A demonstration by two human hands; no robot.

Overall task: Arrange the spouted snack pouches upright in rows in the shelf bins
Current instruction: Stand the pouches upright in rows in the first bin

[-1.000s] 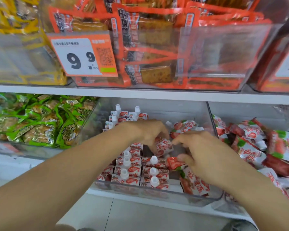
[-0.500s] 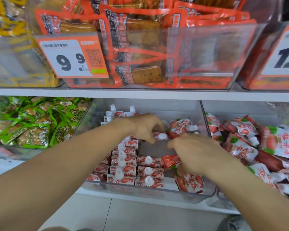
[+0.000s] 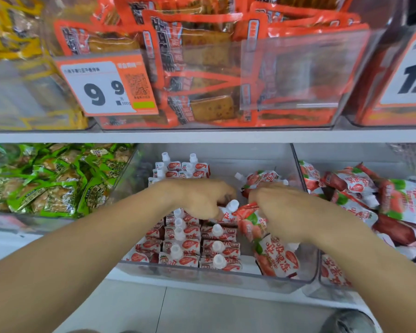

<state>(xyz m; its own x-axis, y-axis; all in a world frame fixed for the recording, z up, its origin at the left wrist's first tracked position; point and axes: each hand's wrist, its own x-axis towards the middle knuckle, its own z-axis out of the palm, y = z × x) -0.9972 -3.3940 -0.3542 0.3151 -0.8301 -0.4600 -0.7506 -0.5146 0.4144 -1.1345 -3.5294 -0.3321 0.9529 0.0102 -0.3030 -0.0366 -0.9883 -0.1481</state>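
Observation:
A clear middle bin [image 3: 216,280] on the lower shelf holds red-and-white spouted pouches. Rows of upright pouches [image 3: 187,246] with white caps fill its left half, front to back. My left hand [image 3: 202,200] reaches into the bin and pinches a white-capped pouch [image 3: 228,210] at the top of the second row. My right hand [image 3: 281,212] grips a pouch [image 3: 247,212] right beside it, above loose pouches [image 3: 276,258] lying in the bin's right half. More loose pouches [image 3: 262,179] lie behind my hands.
The bin to the right [image 3: 360,198] is heaped with loose pouches of the same kind. Green snack packs [image 3: 46,181] fill the left bin. The upper shelf carries orange packs [image 3: 202,68] and a 9.9 price tag [image 3: 106,90]. Grey floor lies below.
Both hands have drawn together over the bin's middle. My left hand now holds a pouch with its cap up at the second row. The camera has shifted slightly.

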